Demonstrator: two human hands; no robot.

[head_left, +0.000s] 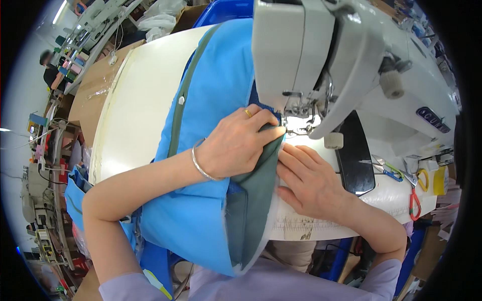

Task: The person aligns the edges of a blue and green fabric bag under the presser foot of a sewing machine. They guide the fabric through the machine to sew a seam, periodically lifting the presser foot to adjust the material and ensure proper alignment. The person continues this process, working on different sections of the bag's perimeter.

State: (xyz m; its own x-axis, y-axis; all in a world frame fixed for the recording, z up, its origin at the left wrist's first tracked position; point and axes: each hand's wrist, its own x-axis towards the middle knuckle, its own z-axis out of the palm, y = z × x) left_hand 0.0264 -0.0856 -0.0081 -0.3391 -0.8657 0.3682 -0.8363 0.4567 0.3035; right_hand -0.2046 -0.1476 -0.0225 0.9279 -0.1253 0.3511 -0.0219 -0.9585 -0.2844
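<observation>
A blue fabric piece (201, 90) with a grey-green lining (256, 205) and a zip strip lies under the sewing machine (281, 50). My left hand (236, 140) grips the fabric just left of the presser foot (296, 128), fingertips beside it, fingers bent, with a ring and a silver bangle showing. Below the foot, my right hand (311, 180) lies with fingers stretched along the lining's pale edge, touching it. The needle point is too small to make out.
Scissors (414, 205), a yellow tape roll (440, 179) and a black plate (355, 168) lie to the right. Blue fabric pieces (75, 195) hang at the left edge. A blue bin (221, 11) stands behind. A person (50, 72) is beside other machines at far left.
</observation>
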